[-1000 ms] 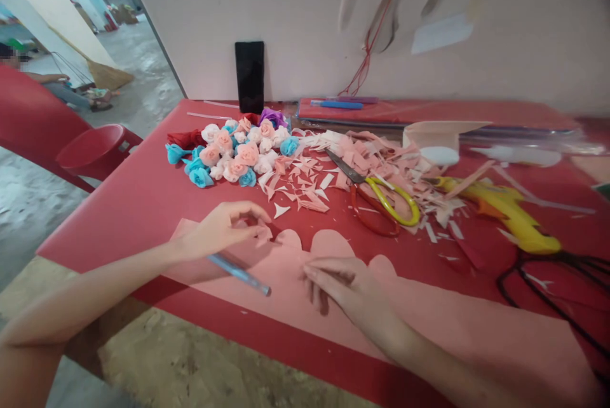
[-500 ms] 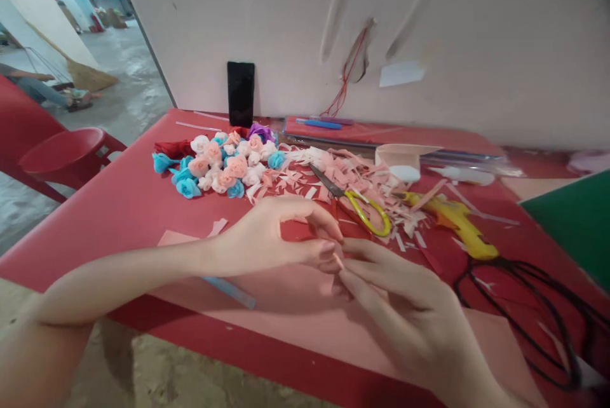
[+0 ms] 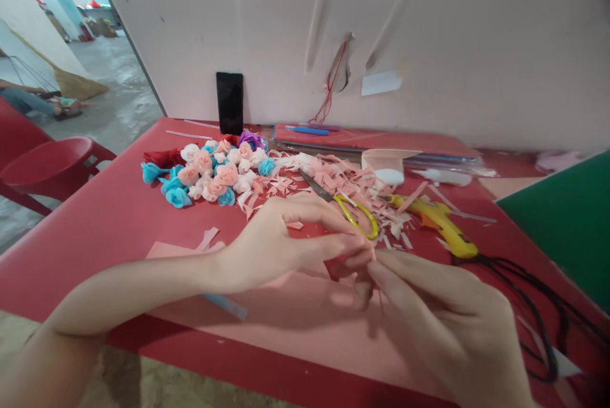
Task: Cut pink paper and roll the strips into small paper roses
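Observation:
Above a pink paper sheet (image 3: 305, 325) on the red table (image 3: 81, 230), my two hands meet at the fingertips. My left hand (image 3: 286, 243) is closed in a pinch, thumb against fingers. From the right, my right hand (image 3: 452, 319) pinches at the same spot. Between them shows a tiny bit of pink paper (image 3: 373, 254), mostly hidden by the fingers. Just behind the hands lie scissors (image 3: 336, 197) with yellow handles, on a heap of pink paper scraps (image 3: 333, 170). A translucent blue strip (image 3: 226, 306) lies partly under my left forearm.
Pink, white and blue paper roses (image 3: 214, 176) cluster at the back left, before a leaning phone (image 3: 230, 103). A yellow glue gun (image 3: 443, 227) with black cable (image 3: 538, 293) lies right, near a green board (image 3: 567, 224). A red chair (image 3: 52, 166) stands left.
Both hands have shifted right, staying together at the fingertips. The pink paper bit shows less between the fingers. The whole view has turned slightly, so the table items appear further left.

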Demonstrator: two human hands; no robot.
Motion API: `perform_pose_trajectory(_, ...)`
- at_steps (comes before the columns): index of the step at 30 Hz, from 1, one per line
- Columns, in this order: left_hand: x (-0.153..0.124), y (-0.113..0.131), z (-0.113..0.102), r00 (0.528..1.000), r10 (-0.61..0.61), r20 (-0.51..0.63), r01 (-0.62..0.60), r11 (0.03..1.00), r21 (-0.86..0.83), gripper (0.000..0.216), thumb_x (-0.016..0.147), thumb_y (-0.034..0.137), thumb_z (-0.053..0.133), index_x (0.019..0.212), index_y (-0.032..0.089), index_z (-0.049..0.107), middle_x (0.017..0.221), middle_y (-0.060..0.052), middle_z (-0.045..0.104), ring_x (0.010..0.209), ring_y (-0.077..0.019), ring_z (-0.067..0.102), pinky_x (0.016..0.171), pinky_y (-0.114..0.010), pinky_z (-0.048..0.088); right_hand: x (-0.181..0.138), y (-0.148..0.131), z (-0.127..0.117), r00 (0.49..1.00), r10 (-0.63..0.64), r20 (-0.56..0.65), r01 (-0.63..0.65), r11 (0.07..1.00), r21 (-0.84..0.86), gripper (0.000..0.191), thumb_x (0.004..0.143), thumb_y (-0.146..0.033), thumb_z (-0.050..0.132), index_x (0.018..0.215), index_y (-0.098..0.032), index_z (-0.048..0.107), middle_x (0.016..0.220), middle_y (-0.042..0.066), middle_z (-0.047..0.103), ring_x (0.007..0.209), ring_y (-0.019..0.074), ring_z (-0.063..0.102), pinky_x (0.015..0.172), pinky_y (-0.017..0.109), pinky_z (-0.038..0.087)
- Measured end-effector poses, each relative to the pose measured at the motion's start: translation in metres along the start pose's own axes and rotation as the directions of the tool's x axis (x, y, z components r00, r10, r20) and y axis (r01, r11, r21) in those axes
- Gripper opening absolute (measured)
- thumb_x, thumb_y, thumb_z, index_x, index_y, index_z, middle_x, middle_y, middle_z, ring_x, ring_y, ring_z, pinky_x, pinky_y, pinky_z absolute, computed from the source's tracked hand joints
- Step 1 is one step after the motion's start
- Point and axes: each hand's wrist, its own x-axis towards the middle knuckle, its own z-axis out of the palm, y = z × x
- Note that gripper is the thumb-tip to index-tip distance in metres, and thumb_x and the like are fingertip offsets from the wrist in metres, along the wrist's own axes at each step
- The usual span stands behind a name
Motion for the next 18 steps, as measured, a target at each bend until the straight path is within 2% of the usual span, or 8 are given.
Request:
perform_pose_trajectory(4, -0.004, 0.002, 0.004, 0.996, -0.069, -0.051, 0.065, 0.996, -0.068, 0.01, 0.077, 0.015, 0.061, 0.073, 0.017, 0.07, 0.076, 0.0, 0.065, 0.07, -0.008, 0.058, 0.056, -0.016, 0.047, -0.004, 0.006, 0.002, 0.998, -0.043, -0.043, 0.04, 0.997, -0.061, 0.024, 0.08, -0.008, 0.051, 0.061, -0.022, 0.055, 0.05, -0.009, 0.062, 0.038, 0.0049, 0.057, 0.041, 0.01, 0.045)
perform_pose_trajectory(7, -0.005, 0.003, 0.006, 0.999, -0.033, -0.042, 0.03, 0.997, -0.067, 0.011, 0.077, 0.013, 0.061, 0.072, 0.018, 0.07, 0.076, 0.001, 0.066, 0.074, -0.0081, 0.059, 0.068, -0.017, 0.048, -0.009, 0.012, 0.005, 0.983, -0.139, -0.123, 0.114, 0.974, -0.196, 0.019, 0.081, -0.009, 0.051, 0.069, -0.023, 0.056, 0.051, -0.008, 0.061, 0.039, 0.0058, 0.056, 0.044, 0.013, 0.046)
perform_pose_trajectory(10, -0.006, 0.003, 0.008, 0.999, -0.006, -0.051, 0.003, 0.999, -0.053, 0.009, 0.075, 0.012, 0.064, 0.073, 0.017, 0.07, 0.075, 0.0, 0.067, 0.075, -0.0079, 0.059, 0.073, -0.018, 0.048, -0.014, 0.017, 0.007, 0.943, -0.29, -0.165, 0.206, 0.895, -0.396, 0.018, 0.082, -0.006, 0.052, 0.075, -0.023, 0.057, 0.055, -0.005, 0.063, 0.044, 0.0084, 0.057, 0.049, 0.018, 0.048)
perform_pose_trajectory(13, -0.007, 0.004, 0.011, 0.996, -0.003, -0.092, -0.001, 0.999, -0.047, 0.005, 0.07, 0.011, 0.068, 0.069, 0.015, 0.07, 0.073, -0.001, 0.066, 0.073, -0.0088, 0.058, 0.07, -0.018, 0.048, -0.016, 0.018, 0.008, 0.916, -0.385, -0.109, 0.283, 0.816, -0.503, 0.021, 0.08, -0.002, 0.052, 0.08, -0.022, 0.057, 0.059, -0.003, 0.065, 0.047, 0.0096, 0.059, 0.052, 0.02, 0.049)
perform_pose_trajectory(16, -0.005, 0.003, 0.012, 0.993, 0.052, -0.109, -0.052, 0.999, 0.0, 0.006, 0.069, 0.01, 0.069, 0.066, 0.015, 0.07, 0.069, -0.001, 0.065, 0.072, -0.0092, 0.056, 0.07, -0.019, 0.048, -0.016, 0.017, 0.008, 0.92, -0.379, -0.098, 0.292, 0.83, -0.475, 0.02, 0.08, -0.002, 0.052, 0.081, -0.021, 0.058, 0.057, -0.002, 0.065, 0.046, 0.0104, 0.059, 0.052, 0.021, 0.049)
perform_pose_trajectory(18, -0.004, 0.002, 0.01, 0.989, 0.1, -0.113, -0.095, 0.994, 0.048, 0.007, 0.07, 0.01, 0.068, 0.066, 0.015, 0.07, 0.067, -0.001, 0.064, 0.072, -0.0094, 0.056, 0.07, -0.019, 0.048, -0.015, 0.015, 0.007, 0.961, -0.261, -0.089, 0.222, 0.923, -0.313, 0.019, 0.08, -0.005, 0.052, 0.074, -0.022, 0.059, 0.053, -0.003, 0.064, 0.044, 0.0102, 0.059, 0.05, 0.02, 0.049)
